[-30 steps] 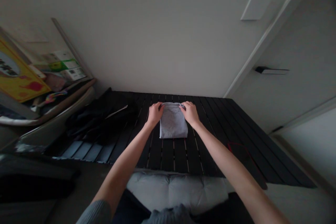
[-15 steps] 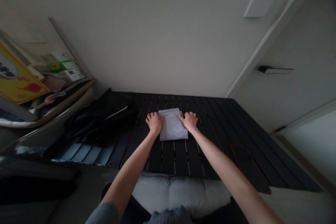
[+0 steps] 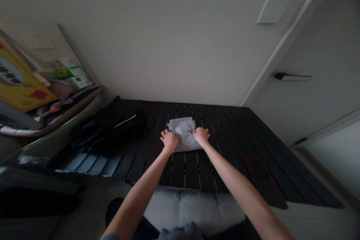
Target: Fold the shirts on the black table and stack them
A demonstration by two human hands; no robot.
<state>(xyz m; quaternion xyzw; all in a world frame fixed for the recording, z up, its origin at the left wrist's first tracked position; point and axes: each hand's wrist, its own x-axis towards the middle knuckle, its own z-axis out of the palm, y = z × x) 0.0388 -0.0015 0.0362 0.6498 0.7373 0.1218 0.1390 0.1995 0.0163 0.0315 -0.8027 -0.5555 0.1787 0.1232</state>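
A folded light grey cloth [image 3: 183, 130] lies near the middle of a black slatted table [image 3: 219, 146]. My left hand [image 3: 169, 140] is closed on the cloth's near left edge. My right hand [image 3: 201, 135] is closed on its near right edge. The fabric bunches up between the two hands, while its far end lies flat on the slats.
A pile of dark fabric [image 3: 104, 131] covers the table's left end. A dark flat case with a red rim [image 3: 263, 180] lies at the right front. Boxes and a yellow board [image 3: 19, 82] lean at the left. A white cushion [image 3: 194, 206] sits below the table's front edge.
Both hands came back from the cloth's far corners to its near edge. They went from resting flat beside it to gripping it, and the cloth now wrinkles between them.
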